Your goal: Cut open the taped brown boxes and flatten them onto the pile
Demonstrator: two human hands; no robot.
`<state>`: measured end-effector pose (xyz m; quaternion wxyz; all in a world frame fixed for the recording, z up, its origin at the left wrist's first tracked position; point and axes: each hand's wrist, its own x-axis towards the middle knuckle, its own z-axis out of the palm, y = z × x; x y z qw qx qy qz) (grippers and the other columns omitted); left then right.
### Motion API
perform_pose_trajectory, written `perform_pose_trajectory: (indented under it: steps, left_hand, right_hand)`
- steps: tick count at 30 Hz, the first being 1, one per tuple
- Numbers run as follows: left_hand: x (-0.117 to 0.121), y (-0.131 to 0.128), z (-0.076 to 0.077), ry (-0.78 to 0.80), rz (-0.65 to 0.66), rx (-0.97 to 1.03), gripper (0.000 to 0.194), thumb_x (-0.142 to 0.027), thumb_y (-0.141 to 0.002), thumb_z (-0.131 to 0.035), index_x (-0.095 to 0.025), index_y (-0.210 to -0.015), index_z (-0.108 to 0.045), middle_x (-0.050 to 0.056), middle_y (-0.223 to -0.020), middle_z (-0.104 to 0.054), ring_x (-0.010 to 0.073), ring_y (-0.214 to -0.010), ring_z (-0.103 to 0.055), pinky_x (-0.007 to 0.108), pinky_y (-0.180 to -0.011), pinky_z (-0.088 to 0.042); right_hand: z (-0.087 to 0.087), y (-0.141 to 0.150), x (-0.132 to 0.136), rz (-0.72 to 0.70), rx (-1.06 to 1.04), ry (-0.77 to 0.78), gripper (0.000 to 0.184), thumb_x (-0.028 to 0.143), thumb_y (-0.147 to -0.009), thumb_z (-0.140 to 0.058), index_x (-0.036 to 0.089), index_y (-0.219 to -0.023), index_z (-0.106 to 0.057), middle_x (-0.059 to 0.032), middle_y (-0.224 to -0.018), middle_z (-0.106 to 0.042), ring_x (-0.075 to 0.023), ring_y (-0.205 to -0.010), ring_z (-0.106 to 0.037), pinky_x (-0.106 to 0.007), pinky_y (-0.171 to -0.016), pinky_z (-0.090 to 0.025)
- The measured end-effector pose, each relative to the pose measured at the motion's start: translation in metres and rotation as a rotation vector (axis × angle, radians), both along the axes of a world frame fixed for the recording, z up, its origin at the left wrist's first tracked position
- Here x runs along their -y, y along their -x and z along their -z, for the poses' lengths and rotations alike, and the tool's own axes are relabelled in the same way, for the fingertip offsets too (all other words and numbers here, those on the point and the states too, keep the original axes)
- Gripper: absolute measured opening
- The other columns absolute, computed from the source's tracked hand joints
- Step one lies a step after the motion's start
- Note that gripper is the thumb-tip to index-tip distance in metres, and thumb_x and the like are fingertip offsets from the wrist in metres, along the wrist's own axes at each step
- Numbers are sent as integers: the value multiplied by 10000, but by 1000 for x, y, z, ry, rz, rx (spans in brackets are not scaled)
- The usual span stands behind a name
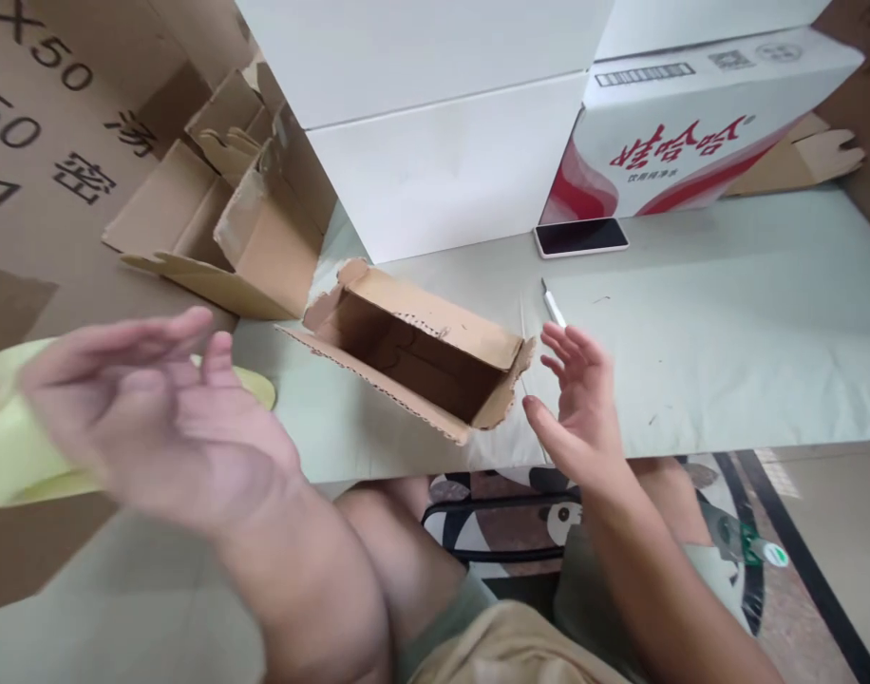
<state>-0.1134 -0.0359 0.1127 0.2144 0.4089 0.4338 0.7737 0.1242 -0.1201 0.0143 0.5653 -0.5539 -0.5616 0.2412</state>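
Observation:
An open-topped cardboard box [435,299] with ragged cut edges stands on the pale cloth-covered table between my two hands. My left hand [171,418], somewhat blurred, is raised to the left of the box, palm up with fingers apart, holding nothing. Behind it lies a yellow-green thing [8,418], partly hidden. My right hand [584,399] is just right of the box, open and empty, its thumb close to the box's end. Beyond its fingertips a thin white-handled tool [553,306] with a metal tip lies on the table; its exact kind is unclear.
Large white boxes [449,161] stand along the back, beside a red-and-white printed carton [677,142]. A phone [581,237] lies before them. Other cut cardboard boxes [264,228] stand at the left, by a big printed carton [50,171]. The table's front edge [763,446] runs above my legs.

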Motion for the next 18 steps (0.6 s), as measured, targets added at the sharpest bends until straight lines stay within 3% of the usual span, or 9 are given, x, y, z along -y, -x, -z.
perform_pose_trajectory:
  steps: [2,5,7,9,11,13,16,18]
  left_hand:
    - [-20,14,26,21,57,-33,338,-318,-703,-635,-268,-1038,-623,-8,-1107,-695,196,-1144,-639,372,-1023,-501]
    - [-33,18,59,105,211,25,376,-457,-722,-668,-248,-1028,-603,38,-1077,-727,247,-1109,-667,422,-1051,-492]
    - [-32,15,69,122,314,65,376,-469,-723,-728,-247,-1000,-605,38,-1066,-755,242,-1051,-683,420,-1015,-506]
    - [-27,11,70,99,374,76,383,-422,-698,-789,-243,-992,-621,33,-1034,-772,227,-997,-692,396,-965,-519]
    - [-23,8,69,101,397,78,387,-407,-689,-804,-240,-994,-635,21,-921,-757,215,-907,-689,374,-882,-532]
    - [-18,6,67,132,395,68,387,-433,-690,-781,-245,-997,-639,7,-830,-716,208,-825,-669,362,-800,-530]
    - [-12,1,65,205,419,32,390,-536,-732,-697,-247,-988,-643,32,-922,-741,217,-843,-671,381,-816,-536]
    - [-9,-4,66,214,456,7,433,-632,-784,-598,-233,-935,-669,66,-982,-765,243,-910,-688,413,-883,-544]
  right_hand:
    - [-7,-3,-4,-41,89,-40,657,160,-886,-626,316,-1480,-394,-103,-1349,-584,-259,-1328,-569,-509,-1165,-457]
    - [-19,-7,-2,-95,189,-92,348,177,-863,-692,296,-1179,-609,-41,-1013,-595,-229,-1035,-625,-436,-1018,-533]
    - [-25,-8,3,-123,237,-127,112,209,-867,-710,272,-944,-657,-34,-935,-547,-213,-955,-612,-414,-964,-546]
    - [-28,-10,10,-130,282,-150,51,242,-885,-695,258,-837,-694,-60,-992,-547,-224,-1000,-621,-425,-959,-550]
    - [-27,-14,18,-127,325,-168,93,259,-898,-674,275,-880,-764,-90,-1119,-576,-263,-1103,-632,-453,-963,-557]
    - [-24,-19,27,-101,351,-187,220,256,-911,-649,324,-1058,-798,-99,-1228,-591,-299,-1182,-630,-488,-982,-559]
    - [-22,-27,40,-50,358,-163,482,248,-948,-606,391,-1404,-665,-100,-1383,-566,-320,-1279,-599,-513,-1029,-547]
    - [-22,-29,46,-34,334,-120,522,266,-989,-572,392,-1495,-584,-101,-1459,-543,-318,-1344,-565,-509,-1072,-532]
